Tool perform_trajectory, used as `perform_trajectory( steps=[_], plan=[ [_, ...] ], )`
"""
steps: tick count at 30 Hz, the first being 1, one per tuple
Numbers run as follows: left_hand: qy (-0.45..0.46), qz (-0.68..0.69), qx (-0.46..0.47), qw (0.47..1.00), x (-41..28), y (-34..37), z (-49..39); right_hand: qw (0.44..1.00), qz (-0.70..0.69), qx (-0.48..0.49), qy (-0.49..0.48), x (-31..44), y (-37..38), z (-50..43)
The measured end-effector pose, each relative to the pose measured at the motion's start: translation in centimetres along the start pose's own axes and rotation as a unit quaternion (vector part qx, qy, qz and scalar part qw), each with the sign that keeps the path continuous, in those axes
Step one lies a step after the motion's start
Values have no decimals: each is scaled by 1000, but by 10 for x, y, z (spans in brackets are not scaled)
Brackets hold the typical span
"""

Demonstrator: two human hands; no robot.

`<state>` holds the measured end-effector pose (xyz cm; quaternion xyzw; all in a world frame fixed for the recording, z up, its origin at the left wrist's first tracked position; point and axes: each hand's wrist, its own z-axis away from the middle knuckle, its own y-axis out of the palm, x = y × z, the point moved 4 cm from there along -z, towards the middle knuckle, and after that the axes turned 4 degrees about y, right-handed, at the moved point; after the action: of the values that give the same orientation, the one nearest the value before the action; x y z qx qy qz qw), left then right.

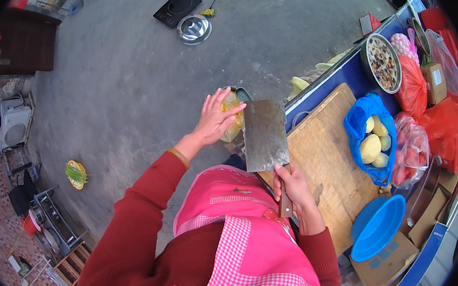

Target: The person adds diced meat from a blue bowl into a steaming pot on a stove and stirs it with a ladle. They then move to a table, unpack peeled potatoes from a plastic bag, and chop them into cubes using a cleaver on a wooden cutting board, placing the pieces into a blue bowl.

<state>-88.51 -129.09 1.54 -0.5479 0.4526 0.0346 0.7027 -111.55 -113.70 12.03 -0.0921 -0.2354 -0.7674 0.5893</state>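
Note:
My right hand [297,188] grips the wooden handle of a broad Chinese cleaver [266,136]. Its grey blade, stained and flecked with pale residue, is held out past the near left side of the wooden cutting board [322,153]. My left hand [218,119] is spread flat with nothing in it, its thumb and forefinger close to the blade's left edge; whether they touch it I cannot tell. Behind and below those fingers is a yellowish plastic bag [230,132], partly hidden. A blue plastic bag [351,131] of peeled potatoes [370,148] sits on the board's right side.
Beside the board stands a blue basin [378,230]. Farther along the table are a metal bowl of soaking food [384,63], red bags [444,124] and a clear bag of tomatoes [411,151]. An induction cooker [177,8] and a metal lid [194,29] lie on the concrete floor.

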Motion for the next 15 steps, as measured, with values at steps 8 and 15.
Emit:
perform_trajectory(
  steps=[8,15],
  plan=[
    [-295,550,-36,781,23,26,-25,997,60,-25,-47,5,-2,-1],
    [-345,752,-14,561,4,14,-36,987,117,-42,-103,17,8,-16]
  ],
)
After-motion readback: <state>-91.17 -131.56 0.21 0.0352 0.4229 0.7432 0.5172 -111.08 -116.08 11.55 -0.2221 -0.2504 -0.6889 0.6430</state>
